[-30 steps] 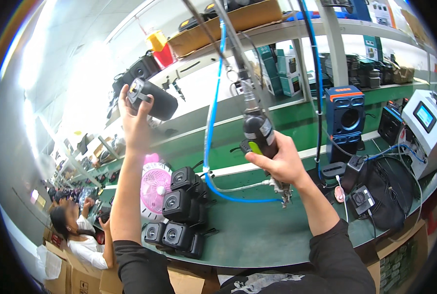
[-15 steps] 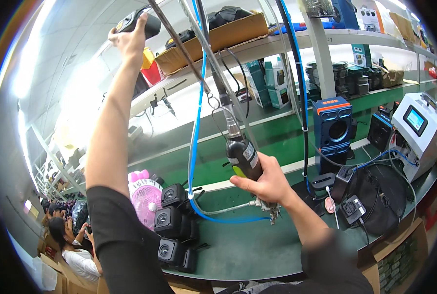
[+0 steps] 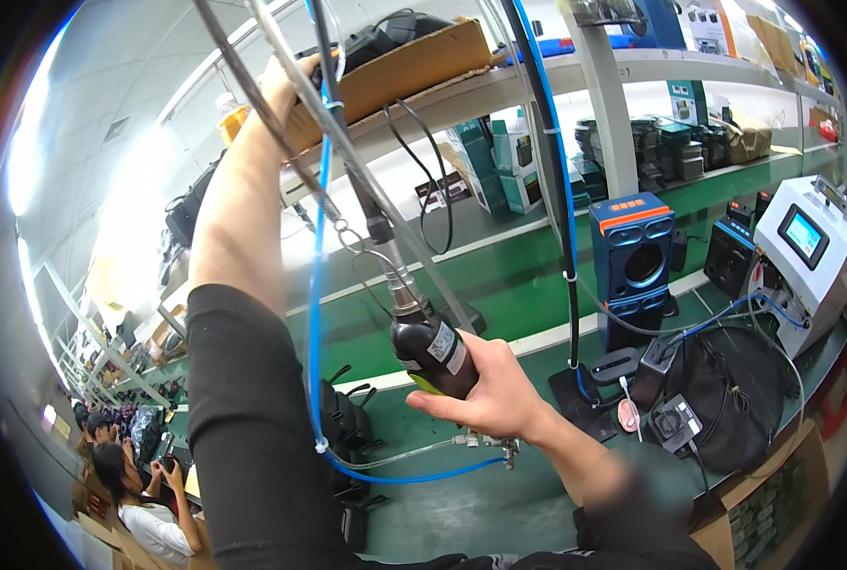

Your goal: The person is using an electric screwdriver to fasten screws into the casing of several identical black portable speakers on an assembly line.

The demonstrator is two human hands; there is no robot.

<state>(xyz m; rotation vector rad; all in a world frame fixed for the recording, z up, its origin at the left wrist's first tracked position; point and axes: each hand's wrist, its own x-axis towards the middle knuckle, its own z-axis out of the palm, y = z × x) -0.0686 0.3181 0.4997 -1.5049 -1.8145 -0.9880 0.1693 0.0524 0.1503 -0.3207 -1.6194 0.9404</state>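
Observation:
My right hand [image 3: 495, 389] is wrapped round the black body of a power screwdriver [image 3: 433, 351], its thumb along the side by a yellow-green patch. The tool hangs tilted from a thick black cable and a metal ring, and its lower part is behind my hand. My left arm stretches up to the high shelf, where my left hand [image 3: 284, 87] is at the end of a cardboard box [image 3: 423, 71] with black devices [image 3: 404, 27] in it. Metal rods and a blue hose [image 3: 315, 313] cross in front of this hand, hiding its fingers and anything in them.
Black cube-shaped speakers [image 3: 348, 427] stand on the green bench, partly behind my left arm. To the right are a blue speaker [image 3: 634, 256], a white machine with a screen [image 3: 808, 256] and a round black mat [image 3: 727, 399] with cables. A seated person [image 3: 148, 503] is at far left.
My left hand, holding a black boxy device in the air, has moved right to the shelf box; the device no longer shows clearly. The view has shifted, and my right hand keeps the screwdriver.

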